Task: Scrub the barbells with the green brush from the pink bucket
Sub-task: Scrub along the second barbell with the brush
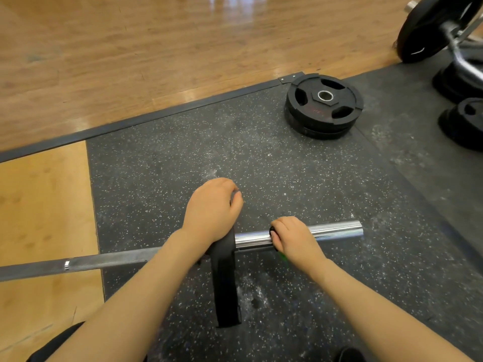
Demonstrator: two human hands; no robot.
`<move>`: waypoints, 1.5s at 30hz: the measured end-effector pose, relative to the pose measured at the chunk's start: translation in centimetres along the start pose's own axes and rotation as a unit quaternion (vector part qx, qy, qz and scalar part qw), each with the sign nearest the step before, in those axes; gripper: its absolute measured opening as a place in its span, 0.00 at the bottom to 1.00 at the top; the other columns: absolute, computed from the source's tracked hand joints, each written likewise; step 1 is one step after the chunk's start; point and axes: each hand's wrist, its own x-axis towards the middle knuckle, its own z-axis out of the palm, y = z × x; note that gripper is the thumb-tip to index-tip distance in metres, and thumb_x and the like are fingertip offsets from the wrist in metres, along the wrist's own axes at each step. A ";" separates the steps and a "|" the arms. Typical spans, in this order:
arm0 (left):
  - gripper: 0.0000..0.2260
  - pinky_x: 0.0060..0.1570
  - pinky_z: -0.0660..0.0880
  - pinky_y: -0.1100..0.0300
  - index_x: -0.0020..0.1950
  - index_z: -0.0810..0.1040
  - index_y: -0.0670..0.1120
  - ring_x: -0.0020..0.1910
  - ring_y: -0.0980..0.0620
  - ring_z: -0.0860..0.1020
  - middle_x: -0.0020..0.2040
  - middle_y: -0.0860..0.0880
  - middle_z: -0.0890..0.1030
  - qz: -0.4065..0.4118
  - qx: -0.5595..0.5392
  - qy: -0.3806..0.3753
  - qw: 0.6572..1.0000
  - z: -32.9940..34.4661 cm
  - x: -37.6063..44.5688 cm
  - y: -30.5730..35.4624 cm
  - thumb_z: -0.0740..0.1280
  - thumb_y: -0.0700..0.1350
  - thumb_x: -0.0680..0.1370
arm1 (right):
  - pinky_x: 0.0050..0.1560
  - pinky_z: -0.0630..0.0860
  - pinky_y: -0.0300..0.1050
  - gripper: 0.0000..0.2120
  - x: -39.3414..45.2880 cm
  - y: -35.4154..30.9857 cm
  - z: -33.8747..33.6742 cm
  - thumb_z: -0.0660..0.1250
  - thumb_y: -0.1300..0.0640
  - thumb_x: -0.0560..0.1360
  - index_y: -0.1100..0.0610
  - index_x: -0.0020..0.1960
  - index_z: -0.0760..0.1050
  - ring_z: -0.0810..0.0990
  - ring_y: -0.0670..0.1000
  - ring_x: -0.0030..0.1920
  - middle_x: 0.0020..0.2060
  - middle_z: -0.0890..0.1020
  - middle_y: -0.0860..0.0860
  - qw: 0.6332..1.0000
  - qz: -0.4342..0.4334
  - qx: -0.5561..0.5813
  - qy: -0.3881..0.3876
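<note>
Gripping green brush in right hand, pressing across barbell sleeve, running left-right; left hand curling over black plate, steadying.

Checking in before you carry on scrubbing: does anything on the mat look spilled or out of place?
White powdery residue is smeared on the mat beside the upright plate and beyond the left hand, like dust. Nothing else stands out.
</note>
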 end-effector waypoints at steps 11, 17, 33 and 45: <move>0.16 0.39 0.64 0.55 0.45 0.76 0.43 0.42 0.45 0.74 0.42 0.47 0.77 -0.054 0.086 0.084 0.991 -0.5 3.8 0.2 0.54 0.49 0.82 | 0.45 0.71 0.51 0.14 4.8 2.0 -0.4 0.56 0.52 0.82 0.60 0.49 0.75 0.70 0.54 0.41 0.42 0.77 0.54 0.996 -0.027 0.005 -0.084; 0.24 0.45 0.72 0.51 0.44 0.78 0.44 0.47 0.45 0.77 0.44 0.47 0.79 -0.062 0.097 0.097 0.989 1.3 2.8 1.2 0.46 0.54 0.78 | 0.50 0.71 0.47 0.16 5.1 2.9 -0.8 0.56 0.48 0.79 0.59 0.54 0.75 0.73 0.54 0.47 0.49 0.78 0.52 0.993 -0.081 0.071 -0.046; 0.16 0.39 0.66 0.54 0.51 0.78 0.41 0.47 0.39 0.76 0.47 0.42 0.80 -0.108 0.133 0.087 0.981 0.8 8.4 0.2 0.56 0.50 0.81 | 0.61 0.73 0.55 0.16 4.9 3.8 2.3 0.59 0.50 0.79 0.60 0.58 0.76 0.76 0.56 0.55 0.55 0.79 0.55 0.989 -0.096 -0.007 0.109; 0.16 0.37 0.66 0.55 0.48 0.78 0.41 0.40 0.42 0.73 0.41 0.42 0.79 -0.129 0.126 0.064 0.981 0.6 10.7 -0.6 0.57 0.51 0.81 | 0.68 0.66 0.59 0.16 2.7 11.4 0.2 0.55 0.55 0.80 0.63 0.56 0.77 0.76 0.58 0.55 0.53 0.79 0.56 0.984 0.041 -0.029 0.171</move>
